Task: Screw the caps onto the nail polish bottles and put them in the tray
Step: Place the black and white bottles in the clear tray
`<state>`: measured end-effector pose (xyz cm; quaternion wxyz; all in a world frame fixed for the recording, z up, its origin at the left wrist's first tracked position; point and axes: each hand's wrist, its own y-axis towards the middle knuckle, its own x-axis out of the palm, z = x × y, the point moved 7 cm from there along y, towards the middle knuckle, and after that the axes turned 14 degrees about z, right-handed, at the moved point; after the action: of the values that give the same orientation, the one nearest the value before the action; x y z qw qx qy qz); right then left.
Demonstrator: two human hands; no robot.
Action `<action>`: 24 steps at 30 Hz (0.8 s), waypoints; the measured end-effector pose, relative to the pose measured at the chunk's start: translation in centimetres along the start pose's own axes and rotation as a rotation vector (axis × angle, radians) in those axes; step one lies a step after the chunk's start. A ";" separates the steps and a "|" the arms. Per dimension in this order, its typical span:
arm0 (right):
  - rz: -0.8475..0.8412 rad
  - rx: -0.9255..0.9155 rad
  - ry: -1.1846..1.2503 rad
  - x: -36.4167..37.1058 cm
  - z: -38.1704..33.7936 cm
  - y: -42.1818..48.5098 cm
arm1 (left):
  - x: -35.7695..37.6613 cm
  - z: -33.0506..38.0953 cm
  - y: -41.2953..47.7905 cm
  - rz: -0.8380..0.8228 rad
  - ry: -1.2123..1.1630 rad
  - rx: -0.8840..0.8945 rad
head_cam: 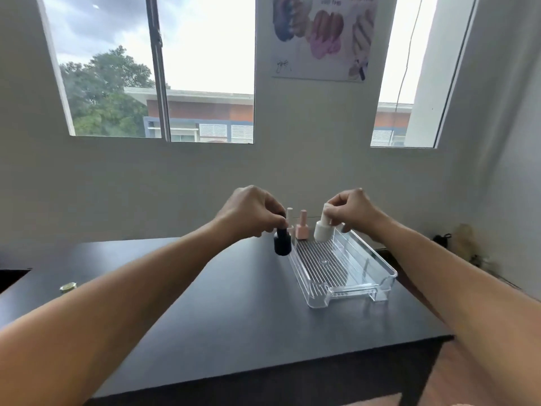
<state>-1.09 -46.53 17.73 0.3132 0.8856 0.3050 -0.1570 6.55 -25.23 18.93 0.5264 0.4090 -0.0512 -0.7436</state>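
Observation:
A clear plastic tray (380,276) with a ribbed floor lies on the black table (234,312), right of centre. My left hand (251,210) pinches the cap of a black nail polish bottle (282,244), held just left of the tray's far end. My right hand (351,210) grips the cap of a white bottle (323,231), which hangs tilted over the tray's far end. Between my hands, beyond the tray, a pink capped bottle (302,227) stands upright. Beside it is a pale bottle (289,216), partly hidden by my left fingers.
A small yellowish object (68,287) lies near the table's left edge. The table's front edge runs close below my forearms. A wall with two windows and a poster stands behind. Dark objects sit on the floor at the far right.

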 end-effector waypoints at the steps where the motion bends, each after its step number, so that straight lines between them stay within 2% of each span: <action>1: 0.009 0.008 -0.021 -0.5 1.0 0.9 | 1.3 0.4 0.9 -0.014 0.001 0.009; 7: -0.006 0.053 -0.139 -1.0 6.0 5.6 | 8.0 1.1 6.3 -0.075 0.019 0.029; 14: -0.022 0.051 -0.197 1.8 9.6 9.7 | 15.7 -1.1 10.7 -0.137 0.110 0.004; 19: -0.015 0.006 -0.305 4.3 11.5 11.9 | 18.7 -1.6 12.8 -0.058 0.388 0.153; 24: -0.008 -0.008 -0.335 5.6 13.1 13.6 | 20.3 -1.9 14.5 0.001 0.497 0.282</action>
<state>10.76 -60.99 11.45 0.3625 0.8445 0.2527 -0.3025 16.36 -47.66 13.78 0.4611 0.6479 -0.0236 -0.6059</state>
